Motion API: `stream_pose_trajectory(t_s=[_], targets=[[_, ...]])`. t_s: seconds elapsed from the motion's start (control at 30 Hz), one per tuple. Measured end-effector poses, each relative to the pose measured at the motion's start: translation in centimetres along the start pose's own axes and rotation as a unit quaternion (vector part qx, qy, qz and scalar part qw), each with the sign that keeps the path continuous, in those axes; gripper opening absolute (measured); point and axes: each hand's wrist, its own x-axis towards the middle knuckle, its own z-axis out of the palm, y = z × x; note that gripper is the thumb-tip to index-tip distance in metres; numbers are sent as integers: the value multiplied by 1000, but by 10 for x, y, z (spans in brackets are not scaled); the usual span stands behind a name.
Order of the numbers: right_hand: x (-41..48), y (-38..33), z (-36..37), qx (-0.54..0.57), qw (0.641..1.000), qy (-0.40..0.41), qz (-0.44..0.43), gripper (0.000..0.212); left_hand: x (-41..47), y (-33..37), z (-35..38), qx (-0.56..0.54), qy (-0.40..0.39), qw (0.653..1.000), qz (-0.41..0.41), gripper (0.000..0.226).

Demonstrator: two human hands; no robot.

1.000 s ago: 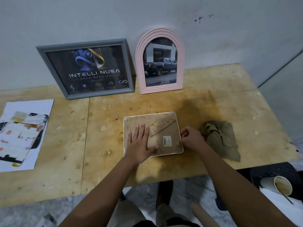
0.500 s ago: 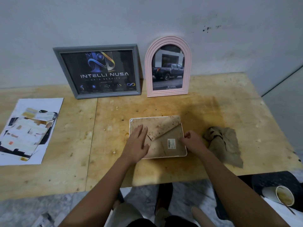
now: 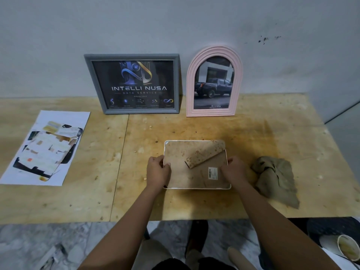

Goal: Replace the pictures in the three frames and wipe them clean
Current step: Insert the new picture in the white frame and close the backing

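A white frame (image 3: pixel 196 188) lies face down near the front edge of the table (image 3: pixel 272 133), its brown backing up, with a mottled sheet (image 3: pixel 204 154) curled over on itself across the upper right part and a barcode label (image 3: pixel 212 173) stuck below the curl. The left hand (image 3: pixel 158 173) grips the frame's left edge, fingers curled over the rim and thumb lying on the backing. The right hand (image 3: pixel 233 170) is closed on the right edge, fingers bent over it just right of the label. Just beyond the right hand's knuckles a crumpled cloth (image 3: pixel 276 178) lies on the table, apart from the frame. Well left of the left hand lies a printed sheet (image 3: pixel 46 149). Beyond both sets of fingers, against the wall, a grey frame (image 3: pixel 134 84) with a dark poster and a pink arched frame (image 3: pixel 214 82) with a truck photo stand side by side. Off the table, below the right forearm, sits a cup (image 3: pixel 347 250).
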Motion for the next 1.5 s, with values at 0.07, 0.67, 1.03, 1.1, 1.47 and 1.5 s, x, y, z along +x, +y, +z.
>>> stream_pose_trajectory(t_s=[0.07, 0.67, 1.03, 1.1, 1.47, 1.5], targets=[[0, -2, 1, -8, 1000, 13, 6, 19, -1, 4, 2, 8, 27, 999, -16, 30], [2, -60, -51, 210, 948, 207, -124, 25, 36, 114, -31, -156, 176, 972, 20, 34], [20, -35, -67, 312, 938, 143, -48, 32, 41, 96, -23, -317, 42, 947, -21, 35], [21, -27, -67, 306, 943, 121, -39, 27, 38, 94, -21, -325, 16, 945, -29, 25], [18, 19, -59, 290, 956, 39, -17, 6, 7, 39, 4, -323, -42, 943, -66, 18], [17, 21, -58, 275, 961, 34, -21, 7, 3, 34, 7, -323, -39, 943, -66, 18]])
